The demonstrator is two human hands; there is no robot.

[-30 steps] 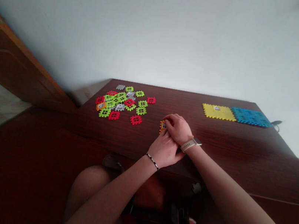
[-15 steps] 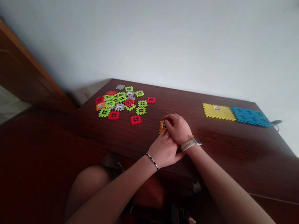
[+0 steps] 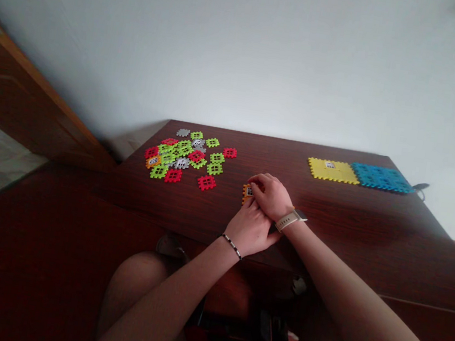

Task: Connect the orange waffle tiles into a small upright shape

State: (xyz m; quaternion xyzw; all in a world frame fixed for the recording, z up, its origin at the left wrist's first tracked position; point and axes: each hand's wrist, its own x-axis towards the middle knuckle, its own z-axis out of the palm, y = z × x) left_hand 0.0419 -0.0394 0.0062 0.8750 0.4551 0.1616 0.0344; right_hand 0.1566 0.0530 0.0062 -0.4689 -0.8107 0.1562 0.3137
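- Holding an orange waffle-block tile near the middle of the dark wooden table's far half, the right hand curls narrowly over it, its fingers covering most of the tile.
- The left hand lies just below, tucked against the right; its fingertips reach the tile's near side, but whether they grip it cannot be told.
- Hand and tile positions barely differ from a second ago; no clear change shows, only a slight shift of the view.
- The tile's lower part and any piece joined to it are hidden by the fingers.
- Loose red, lime-green, grey and orange waffle tiles lie heaped towards the table's far left corner, with a red tile just beside the hands.
- A yellow square panel and a blue square panel sit edge to edge along the far right edge, near a dark cable.
- Under the table, dark clutter is too dim to make out.
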